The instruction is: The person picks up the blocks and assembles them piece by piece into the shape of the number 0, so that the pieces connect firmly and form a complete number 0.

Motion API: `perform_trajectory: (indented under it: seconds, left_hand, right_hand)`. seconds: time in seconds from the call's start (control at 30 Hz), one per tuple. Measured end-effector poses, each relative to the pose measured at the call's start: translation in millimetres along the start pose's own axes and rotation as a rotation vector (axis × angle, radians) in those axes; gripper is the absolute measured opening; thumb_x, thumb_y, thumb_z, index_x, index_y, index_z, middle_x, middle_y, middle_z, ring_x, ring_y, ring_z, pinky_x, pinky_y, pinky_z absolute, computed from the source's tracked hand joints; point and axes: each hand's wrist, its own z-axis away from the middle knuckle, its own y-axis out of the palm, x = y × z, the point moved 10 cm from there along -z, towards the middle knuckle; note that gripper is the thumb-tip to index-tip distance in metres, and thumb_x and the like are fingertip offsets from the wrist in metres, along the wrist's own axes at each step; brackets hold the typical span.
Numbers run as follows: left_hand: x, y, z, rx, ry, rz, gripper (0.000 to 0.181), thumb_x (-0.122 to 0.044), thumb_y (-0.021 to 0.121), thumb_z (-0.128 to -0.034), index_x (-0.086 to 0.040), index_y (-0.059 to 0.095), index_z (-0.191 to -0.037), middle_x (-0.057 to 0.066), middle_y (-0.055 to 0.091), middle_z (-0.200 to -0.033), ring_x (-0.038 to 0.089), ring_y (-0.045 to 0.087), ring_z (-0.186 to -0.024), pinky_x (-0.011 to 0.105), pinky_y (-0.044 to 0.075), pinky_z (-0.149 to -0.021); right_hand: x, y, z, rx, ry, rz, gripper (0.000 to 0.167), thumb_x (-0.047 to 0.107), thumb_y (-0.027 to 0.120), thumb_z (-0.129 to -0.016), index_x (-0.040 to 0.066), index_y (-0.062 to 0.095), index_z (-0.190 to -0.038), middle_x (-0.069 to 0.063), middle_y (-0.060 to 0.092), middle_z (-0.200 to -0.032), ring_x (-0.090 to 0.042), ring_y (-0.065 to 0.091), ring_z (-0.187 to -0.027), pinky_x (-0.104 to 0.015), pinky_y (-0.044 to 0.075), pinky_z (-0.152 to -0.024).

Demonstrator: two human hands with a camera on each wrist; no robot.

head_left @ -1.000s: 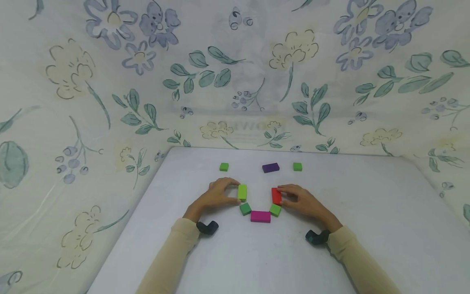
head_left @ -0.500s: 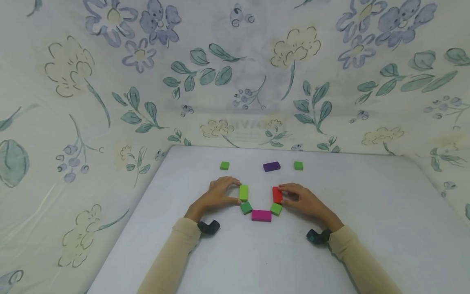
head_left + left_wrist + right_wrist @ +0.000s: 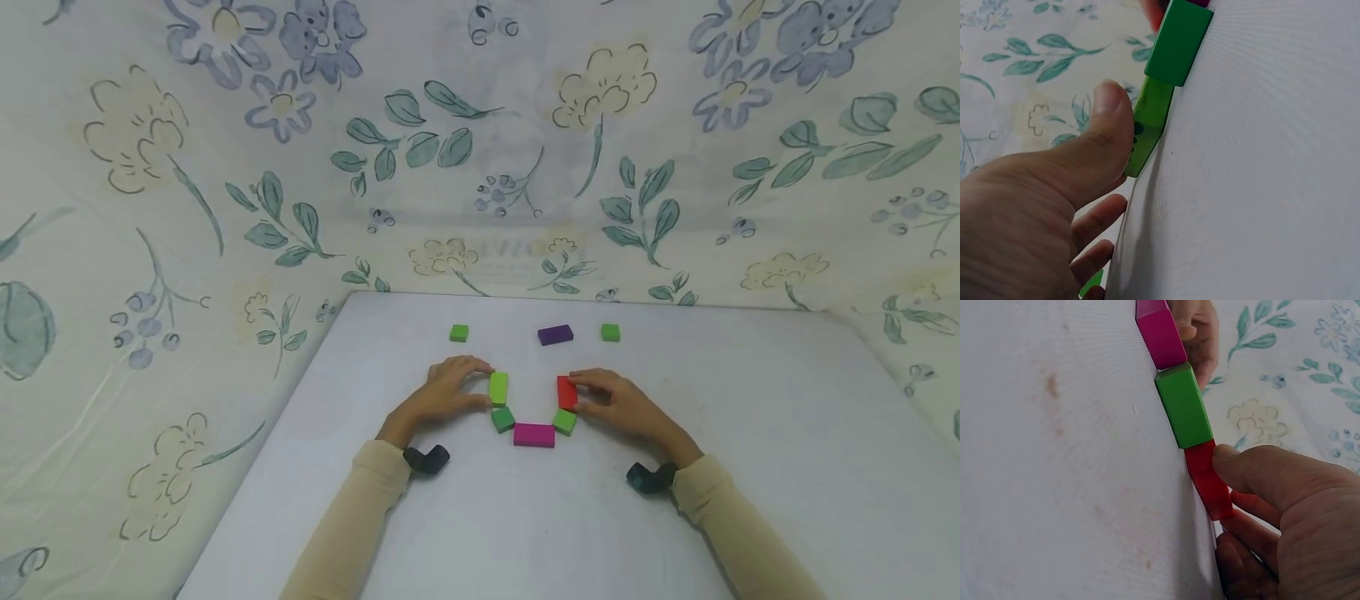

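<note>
My left hand point(image 3: 448, 390) pinches a lime-green block point(image 3: 498, 389) between thumb and forefinger, one at each end. In the left wrist view the thumb lies against that block point(image 3: 1150, 119), beside a darker green block point(image 3: 1180, 44). Across from it, my right hand point(image 3: 618, 402) pinches a red block point(image 3: 566, 393), thumb at its near end. The right wrist view shows the red block point(image 3: 1207, 478) meeting a green block point(image 3: 1185, 406). A magenta block point(image 3: 534, 435) lies between the dark green block point(image 3: 503, 419) and the green one point(image 3: 565, 422), forming a U.
Behind the U, a purple block point(image 3: 555, 335) lies between two small green blocks, one left point(image 3: 459, 333) and one right point(image 3: 611, 332). All rest on a white table point(image 3: 480, 533). Floral cloth point(image 3: 300, 167) hangs at the back and left.
Both hands stay at their blocks, and the blocks keep their arrangement. The whole head view shifts slightly upward.
</note>
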Motion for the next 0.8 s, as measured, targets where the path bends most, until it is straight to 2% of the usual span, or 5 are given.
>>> perform_trajectory:
  seconds: [0.37, 0.8]
  left_hand:
    - [0.2, -3.1, -0.4, -0.037, 0.037, 0.005, 0.049, -0.043, 0.073, -0.0893, -0.024, 0.057, -0.132, 0.003, 0.052, -0.146, 0.030, 0.036, -0.145, 0.054, 0.019, -0.117]
    - [-2.6, -0.1, -0.4, -0.044, 0.037, -0.004, 0.049, -0.043, 0.075, -0.0874, -0.025, 0.059, -0.130, 0.003, 0.054, -0.143, 0.029, 0.039, -0.143, 0.055, 0.020, -0.116]
  right_hand:
    - [-0.8, -0.2, -2.9, -0.004, -0.001, 0.016, 0.052, 0.023, 0.075, -0.090, 0.018, 0.059, -0.139, -0.007, 0.055, -0.146, -0.029, 0.052, -0.135, -0.048, 0.047, -0.108]
    - [-2.3, 0.2, -0.7, -0.002, -0.011, 0.014, 0.052, 0.021, 0.075, -0.090, 0.015, 0.060, -0.138, -0.008, 0.056, -0.145, -0.030, 0.052, -0.135, -0.048, 0.047, -0.108]
